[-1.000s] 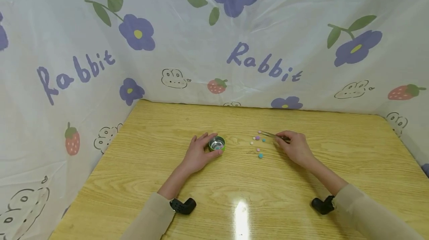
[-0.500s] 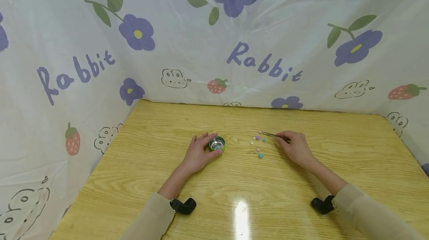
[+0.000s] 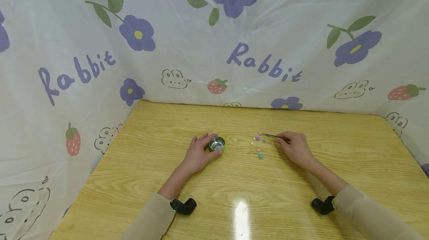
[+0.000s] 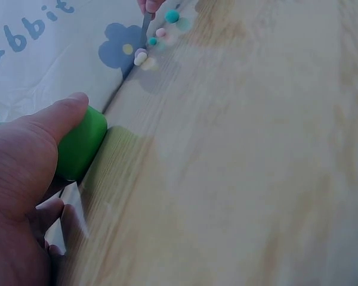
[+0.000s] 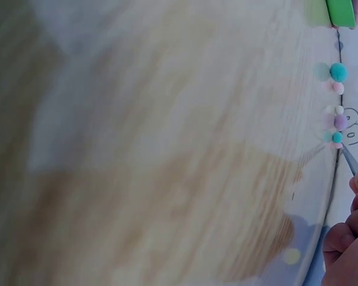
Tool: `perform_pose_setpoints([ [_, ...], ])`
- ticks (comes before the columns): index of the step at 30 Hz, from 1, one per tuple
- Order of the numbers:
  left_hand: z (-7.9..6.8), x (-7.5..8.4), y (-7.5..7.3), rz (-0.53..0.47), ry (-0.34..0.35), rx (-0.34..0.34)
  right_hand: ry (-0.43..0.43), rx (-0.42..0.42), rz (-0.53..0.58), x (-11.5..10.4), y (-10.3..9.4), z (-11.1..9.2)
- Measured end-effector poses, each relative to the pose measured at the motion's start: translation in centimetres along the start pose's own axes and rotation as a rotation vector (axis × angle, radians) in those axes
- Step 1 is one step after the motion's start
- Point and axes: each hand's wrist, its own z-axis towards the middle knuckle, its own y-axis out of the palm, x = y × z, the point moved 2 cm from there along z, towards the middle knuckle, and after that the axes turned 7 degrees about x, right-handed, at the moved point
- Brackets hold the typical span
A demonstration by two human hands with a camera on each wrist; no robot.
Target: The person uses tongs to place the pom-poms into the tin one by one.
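Note:
My left hand [image 3: 197, 155] holds a small round green tin [image 3: 217, 140] with a shiny metal inside, thumb on the near side and fingers on the far side. A few small coloured balls lie in it. My right hand [image 3: 295, 149] pinches a pair of metal tweezers [image 3: 273, 136], which point left. At their tips is a small pink ball [image 3: 260, 133]; whether it is lifted off the table I cannot tell. Close by lie a purple ball [image 3: 257, 138], a small blue ball [image 3: 264, 140], white balls [image 3: 252, 143], another pink ball [image 3: 258, 150] and a larger blue ball [image 3: 260, 156].
The wood-grain table [image 3: 214, 188] carries everything. Behind and to the left hangs a white curtain [image 3: 187, 46] printed with flowers and rabbits. Black devices sit on the left wrist [image 3: 183, 206] and right wrist [image 3: 323, 205].
The tweezers' prongs have drawn together at the pink ball, and their tips have shifted very slightly. My left hand and the tin stay where they were.

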Motion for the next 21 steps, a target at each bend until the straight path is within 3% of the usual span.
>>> perform_pose_setpoints([
  [21,-0.1,-0.3,0.0,-0.01,0.001,0.001,-0.045,0.009,0.007,-1.2,-0.1,0.5],
])
